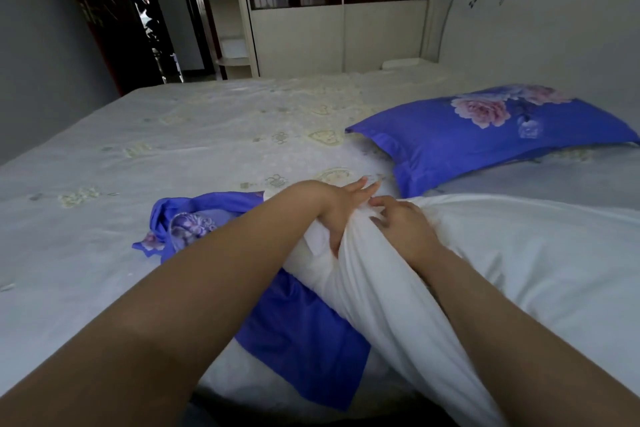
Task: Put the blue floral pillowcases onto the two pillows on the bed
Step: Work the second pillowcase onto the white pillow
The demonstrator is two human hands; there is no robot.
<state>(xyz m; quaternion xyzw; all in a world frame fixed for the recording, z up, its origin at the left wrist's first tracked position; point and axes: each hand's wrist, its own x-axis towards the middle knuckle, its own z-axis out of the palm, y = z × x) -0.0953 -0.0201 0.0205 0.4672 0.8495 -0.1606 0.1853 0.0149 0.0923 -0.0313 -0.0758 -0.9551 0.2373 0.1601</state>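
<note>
Two pillows show on the bed (207, 149) from my head view, and I can read no brand, label or writing on anything. At about two o'clock lies the dressed pillow (485, 135), already inside its blue floral pillowcase, with pink blooms printed near its far end. Nearer me, running from centre toward four o'clock, lies the bare white pillow (519, 270), bunched up at its left end.

My left hand (341, 215) grips that bunched end, thumb tucked into a fold and fingers partly spread over the top. My right hand (403, 224) sits just beside it, fingers curled down and clutching the white cloth.

Under my left forearm, from nine o'clock down to six o'clock, the loose blue pillowcase (304, 333) lies crumpled on the sheet, partly beneath the white pillow; a purple flower print shows on its rumpled far end.

The bed sheet is pale with faint yellowish heart and crown motifs. At one o'clock rises a white headboard (540, 21) with a green edge line and small dark leaf shapes. A white wardrobe (339, 35) with dark glossy panels stands at twelve o'clock, with open corner shelves to its left. At eleven o'clock a dark doorway (149, 10) opens, with a grey wall beside it.
</note>
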